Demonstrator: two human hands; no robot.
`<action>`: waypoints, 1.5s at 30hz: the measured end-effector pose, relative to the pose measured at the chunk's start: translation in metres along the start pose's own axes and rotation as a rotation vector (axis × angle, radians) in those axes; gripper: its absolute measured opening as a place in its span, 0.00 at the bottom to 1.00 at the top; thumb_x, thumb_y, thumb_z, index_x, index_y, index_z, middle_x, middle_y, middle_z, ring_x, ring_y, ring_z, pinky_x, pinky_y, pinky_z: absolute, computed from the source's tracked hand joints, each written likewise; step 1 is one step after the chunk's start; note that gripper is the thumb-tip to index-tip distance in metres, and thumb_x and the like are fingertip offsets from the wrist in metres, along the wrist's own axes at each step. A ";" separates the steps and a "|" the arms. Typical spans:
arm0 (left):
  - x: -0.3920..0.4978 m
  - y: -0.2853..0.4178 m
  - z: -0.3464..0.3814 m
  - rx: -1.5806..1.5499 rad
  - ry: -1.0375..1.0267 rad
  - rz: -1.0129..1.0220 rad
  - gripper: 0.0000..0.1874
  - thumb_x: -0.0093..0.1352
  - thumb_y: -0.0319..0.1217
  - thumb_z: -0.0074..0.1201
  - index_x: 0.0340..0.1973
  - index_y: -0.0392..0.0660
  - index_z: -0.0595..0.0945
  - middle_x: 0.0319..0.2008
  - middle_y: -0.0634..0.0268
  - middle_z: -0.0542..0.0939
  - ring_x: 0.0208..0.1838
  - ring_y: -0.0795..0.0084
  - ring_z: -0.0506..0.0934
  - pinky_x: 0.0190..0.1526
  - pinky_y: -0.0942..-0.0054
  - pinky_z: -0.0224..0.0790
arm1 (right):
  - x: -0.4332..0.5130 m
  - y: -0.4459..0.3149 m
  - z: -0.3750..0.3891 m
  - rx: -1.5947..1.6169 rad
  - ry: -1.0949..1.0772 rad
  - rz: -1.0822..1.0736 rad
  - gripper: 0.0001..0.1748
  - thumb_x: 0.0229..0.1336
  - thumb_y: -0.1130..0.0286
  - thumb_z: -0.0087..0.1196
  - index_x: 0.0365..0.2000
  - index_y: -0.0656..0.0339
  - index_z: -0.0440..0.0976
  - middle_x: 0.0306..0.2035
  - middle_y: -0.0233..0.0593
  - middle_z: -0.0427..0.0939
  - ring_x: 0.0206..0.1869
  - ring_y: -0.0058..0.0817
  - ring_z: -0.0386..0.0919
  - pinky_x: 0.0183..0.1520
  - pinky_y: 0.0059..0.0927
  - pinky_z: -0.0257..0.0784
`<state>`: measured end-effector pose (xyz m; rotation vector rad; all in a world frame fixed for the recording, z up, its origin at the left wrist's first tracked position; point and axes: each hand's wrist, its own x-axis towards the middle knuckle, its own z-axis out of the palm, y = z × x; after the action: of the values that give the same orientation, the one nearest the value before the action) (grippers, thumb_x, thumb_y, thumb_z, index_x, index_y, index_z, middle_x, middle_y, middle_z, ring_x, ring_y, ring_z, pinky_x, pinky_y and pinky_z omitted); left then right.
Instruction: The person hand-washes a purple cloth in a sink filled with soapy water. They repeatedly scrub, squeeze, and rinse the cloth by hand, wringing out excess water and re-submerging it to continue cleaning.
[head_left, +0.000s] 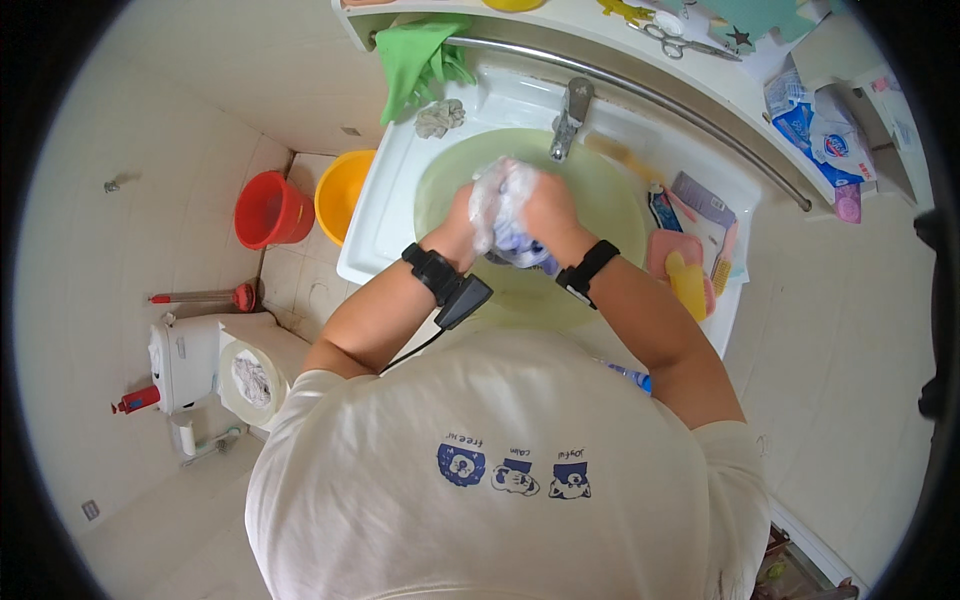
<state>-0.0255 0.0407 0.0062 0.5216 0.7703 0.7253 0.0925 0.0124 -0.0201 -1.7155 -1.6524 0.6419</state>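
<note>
Both hands grip a wet, soapy bundle of white and blue-purple cloth (511, 210) above a pale green basin (600, 195) set in the sink. My left hand (459, 225) closes on the left side of the cloth, partly coated in thick white suds. On the other side, my right hand (553, 206) holds the cloth with bent fingers, knuckles up. The lower part of the bundle hangs between my wrists, and suds hide some of its folds. Just beyond the hands is a chrome faucet (574, 116).
A grey crumpled cloth (440, 118) lies on the white sink (375, 225), beneath green rubber gloves (420, 64) on a metal rail (637, 79). Brushes, tubes and a pink soap dish (670, 246) crowd the right ledge. Red (259, 214) and yellow (337, 195) buckets stand left.
</note>
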 end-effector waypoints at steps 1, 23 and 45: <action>-0.002 0.003 0.004 -0.011 0.005 0.020 0.17 0.70 0.38 0.45 0.47 0.39 0.74 0.39 0.63 0.79 0.41 0.71 0.77 0.46 0.74 0.68 | 0.003 0.002 -0.003 0.011 0.100 0.050 0.19 0.62 0.57 0.37 0.33 0.57 0.75 0.29 0.53 0.77 0.35 0.51 0.74 0.39 0.45 0.69; -0.068 0.065 -0.018 0.450 -0.550 0.263 0.17 0.49 0.32 0.52 0.35 0.40 0.75 0.41 0.61 0.72 0.42 0.70 0.70 0.44 0.74 0.62 | 0.000 0.013 -0.040 0.725 -0.689 0.071 0.37 0.46 0.76 0.52 0.59 0.64 0.56 0.55 0.39 0.66 0.58 0.31 0.64 0.61 0.31 0.57; -0.073 0.091 -0.017 0.946 -0.249 0.356 0.24 0.67 0.39 0.49 0.56 0.39 0.69 0.49 0.63 0.74 0.51 0.74 0.70 0.54 0.74 0.60 | 0.031 -0.144 -0.168 0.708 -0.174 -0.084 0.17 0.58 0.66 0.51 0.45 0.66 0.70 0.42 0.36 0.76 0.42 0.22 0.73 0.48 0.26 0.68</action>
<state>-0.1102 0.0474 0.0872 1.6063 0.7645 0.5680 0.1229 0.0193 0.2011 -1.0945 -1.3596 1.1892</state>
